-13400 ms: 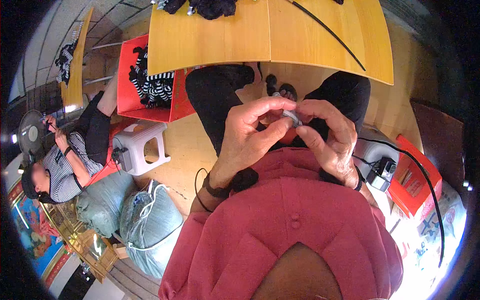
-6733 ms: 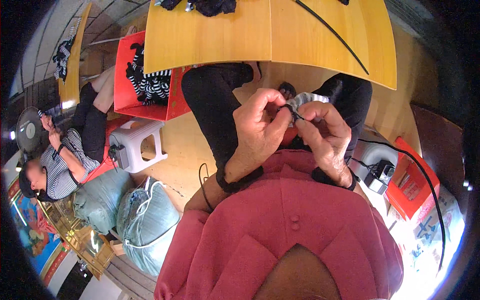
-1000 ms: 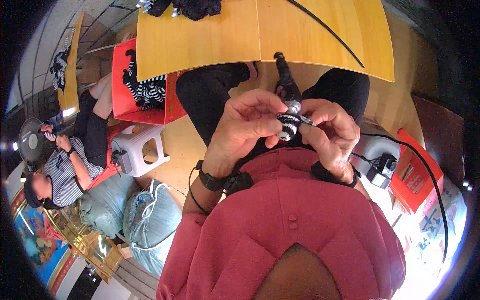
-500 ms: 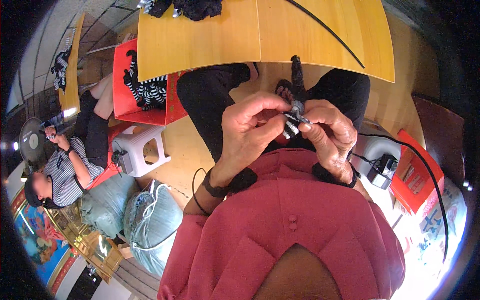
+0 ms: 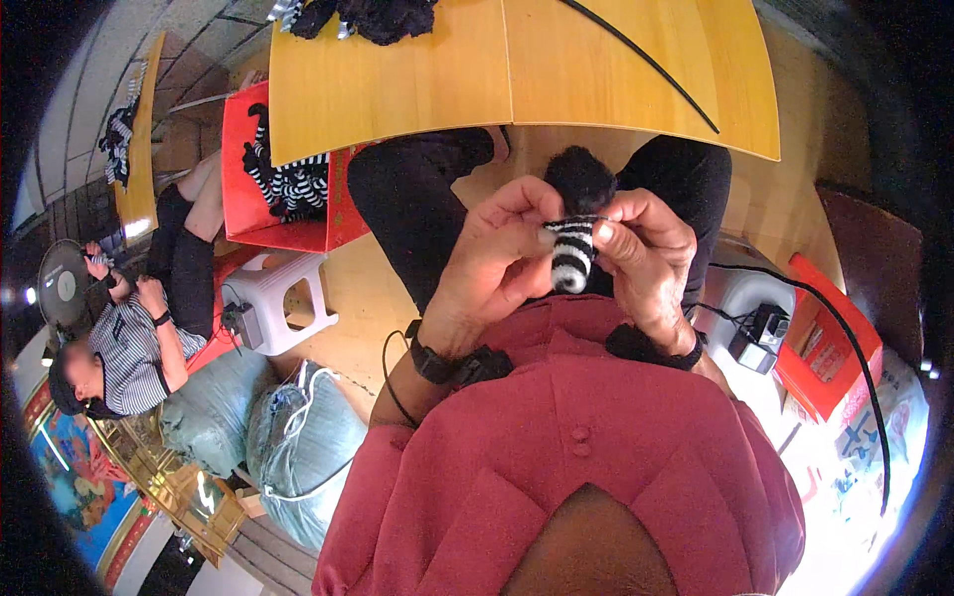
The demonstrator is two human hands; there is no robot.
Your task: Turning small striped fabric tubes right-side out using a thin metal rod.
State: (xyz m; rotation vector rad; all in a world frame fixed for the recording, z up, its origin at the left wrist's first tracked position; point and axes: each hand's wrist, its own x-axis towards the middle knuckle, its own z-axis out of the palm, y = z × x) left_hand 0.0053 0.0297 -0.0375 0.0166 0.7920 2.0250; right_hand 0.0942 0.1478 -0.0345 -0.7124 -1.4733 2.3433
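Above my lap I hold a small black-and-white striped knit piece (image 5: 573, 260) with a fluffy black end (image 5: 579, 179) pointing toward the table; its exact kind I cannot make out. My left hand (image 5: 494, 260) is closed, thumb and fingers pinching its left edge near where the stripes meet the black part. On the opposite edge, my right hand (image 5: 648, 253) pinches at about the same level. The striped part hangs down between both thumbs, its pale rounded tip nearest my red top.
A yellow wooden table (image 5: 397, 94) stands ahead, bearing black knit items (image 5: 383, 15) and a black cable (image 5: 651, 65). A red box (image 5: 243, 204) holds striped knits. Left are a white stool (image 5: 273, 303), sacks (image 5: 308, 437) and a seated person (image 5: 139, 358); right, another red box (image 5: 830, 343).
The knit piece has been turned between my fingers: its striped side now lies open to view and the fluffy black end shows beyond. At left, the other person's hands have moved apart.
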